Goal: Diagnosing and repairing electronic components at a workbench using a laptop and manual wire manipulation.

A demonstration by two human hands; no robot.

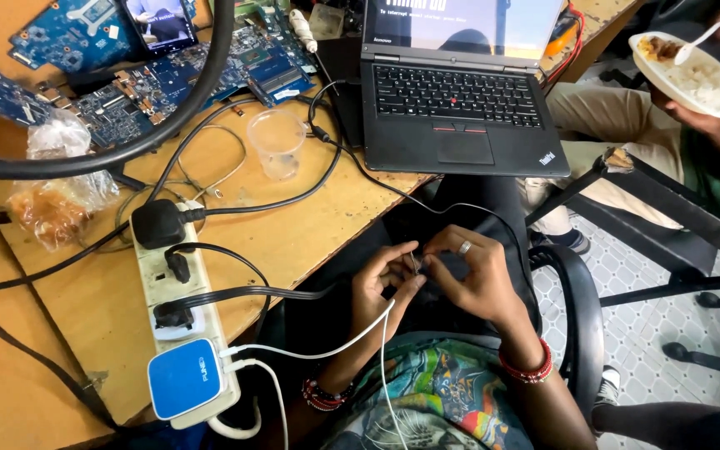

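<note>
Both of my hands meet over my lap, below the table's front edge. My left hand (383, 282) and my right hand (475, 275) pinch a small thin metal part (414, 262) between their fingertips. The part is too small to identify. A ring sits on a right-hand finger. Beaded bands circle both wrists. Two white cables (327, 350) run from a blue charger (183, 377) across my left forearm.
A white power strip (160, 279) with black plugs lies on the wooden table (293, 242). An open black laptop (456, 104), a clear plastic cup (277, 142), blue circuit boards (152, 83) and a plastic bag (64, 187) sit further back. A seated person at right holds a plate of food (693, 75).
</note>
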